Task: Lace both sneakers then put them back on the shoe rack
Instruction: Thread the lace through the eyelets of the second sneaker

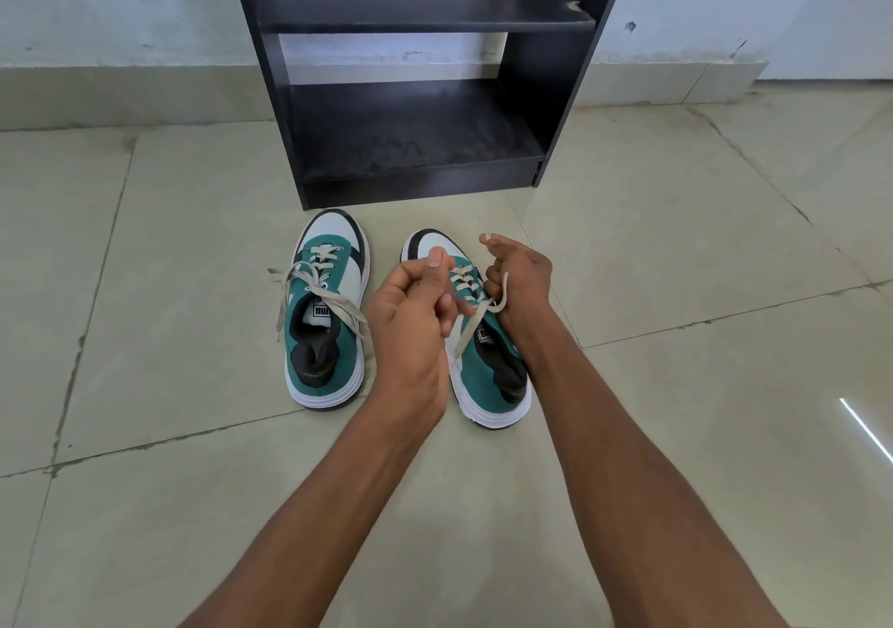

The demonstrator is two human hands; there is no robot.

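A pale tiled floor [676, 434] fills most of the view, meeting a light wall [121, 13] at the top. Against that wall stands a black shoe rack [425, 18] with two open shelves.

Just in front of the rack, two green, white and black sneakers sit side by side on the floor, toes pointing toward it. The left sneaker [324, 318] has its cream lace threaded through the eyelets, the loose ends trailing over both sides. The right sneaker [493, 376] is partly hidden by the person's bare forearms and hands, which reach in from below.

The left hand [410, 308] hovers over this sneaker, fingers curled, pinching one end of its lace [471, 325]. The right hand [519, 279] is curled too, gripping the other end, which hangs from its fingers in a short loop.
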